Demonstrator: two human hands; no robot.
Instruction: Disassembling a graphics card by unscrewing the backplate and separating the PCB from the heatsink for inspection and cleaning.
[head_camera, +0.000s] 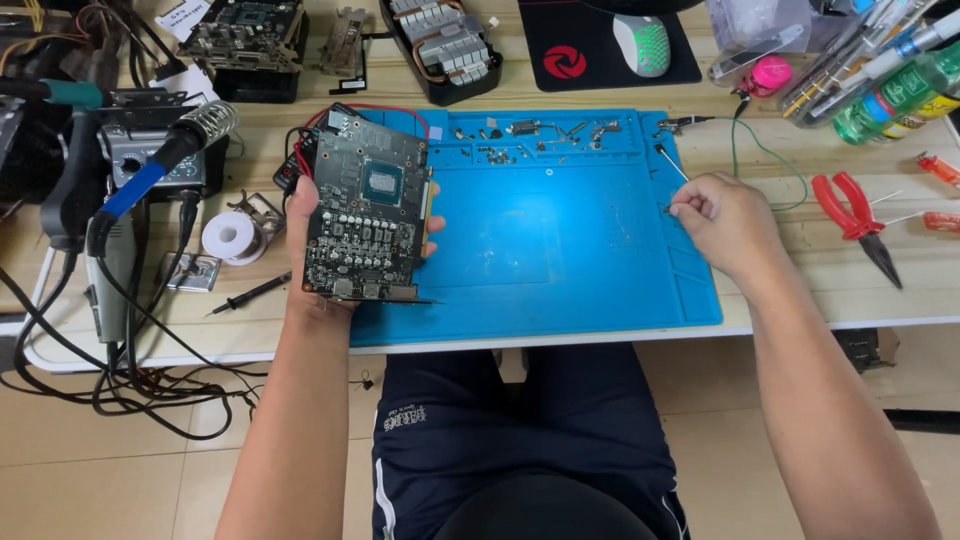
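My left hand (312, 262) grips a bare black graphics card circuit board (366, 210) from behind, holding it upright over the left edge of the blue work mat (560, 240). Red and black wires (372, 108) trail from the board's top. My right hand (725, 222) rests at the mat's right edge, fingers pinched on a small thing that is too small to make out. A thin screwdriver (670, 161) lies just beyond that hand. Small screws and parts (530, 135) sit in the mat's top trays.
A soldering station with blue-handled iron (150, 165), a solder spool (230, 236) and tangled black cables (120, 370) crowd the left. Red pliers (852, 215) lie at the right. Behind the mat are a heatsink (442, 45), another board (245, 30), a mouse (641, 42) and bottles (890, 95).
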